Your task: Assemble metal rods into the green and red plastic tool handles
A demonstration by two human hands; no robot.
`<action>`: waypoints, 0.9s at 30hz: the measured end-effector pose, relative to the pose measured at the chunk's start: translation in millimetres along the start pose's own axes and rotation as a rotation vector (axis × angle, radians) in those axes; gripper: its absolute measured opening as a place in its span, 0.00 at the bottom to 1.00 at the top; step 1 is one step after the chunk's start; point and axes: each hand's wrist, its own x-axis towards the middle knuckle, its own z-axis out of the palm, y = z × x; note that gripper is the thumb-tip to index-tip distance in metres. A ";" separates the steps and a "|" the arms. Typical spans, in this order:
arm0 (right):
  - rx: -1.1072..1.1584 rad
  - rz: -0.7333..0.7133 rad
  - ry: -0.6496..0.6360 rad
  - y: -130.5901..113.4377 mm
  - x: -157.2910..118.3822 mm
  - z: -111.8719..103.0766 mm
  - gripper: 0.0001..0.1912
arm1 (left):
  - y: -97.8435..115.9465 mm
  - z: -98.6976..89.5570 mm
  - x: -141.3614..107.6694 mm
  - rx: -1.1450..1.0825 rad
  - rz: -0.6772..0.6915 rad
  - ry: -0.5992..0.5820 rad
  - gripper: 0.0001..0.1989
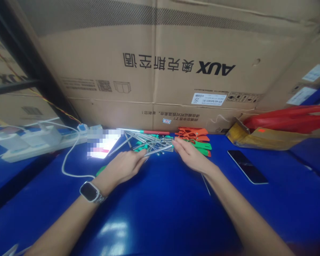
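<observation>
A slim silver metal rod spans the gap between my two hands. My left hand, with a watch on its wrist, is closed around the rod's left end. The fingers of my right hand pinch its other end, where a bit of green shows. Just behind lies a tangled pile of thin metal rods with green plastic parts among them. A red-handled rod lies along the back of the pile. Beside my right hand are stacked orange plastic pieces and green ones, apparently clips.
A large cardboard box stands behind the blue table. On the left are a lit phone screen, a power strip with chargers and a white cable. At right lie a dark phone and a yellow-taped carton holding red plastic.
</observation>
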 end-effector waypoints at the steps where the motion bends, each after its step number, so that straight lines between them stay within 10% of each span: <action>1: 0.005 -0.010 -0.002 0.0 -0.2 -0.6 0.18 | 0.3 0.1 -0.1 -0.008 0.005 -0.001 0.18; 10: 0.393 0.166 -0.040 2.1 5.3 12.7 0.32 | 4.5 0.1 0.8 0.038 -0.026 -0.009 0.17; 16: 0.404 0.110 0.382 -12.6 4.0 32.9 0.26 | -3.7 0.6 0.1 -0.051 0.035 0.076 0.17; 23: 0.704 -0.101 0.404 -34.6 4.6 43.9 0.16 | -1.7 3.9 0.6 -0.128 0.171 0.126 0.18; 27: 0.823 -0.067 0.524 -49.5 17.7 57.3 0.31 | -2.3 6.7 0.1 -0.133 0.168 0.154 0.18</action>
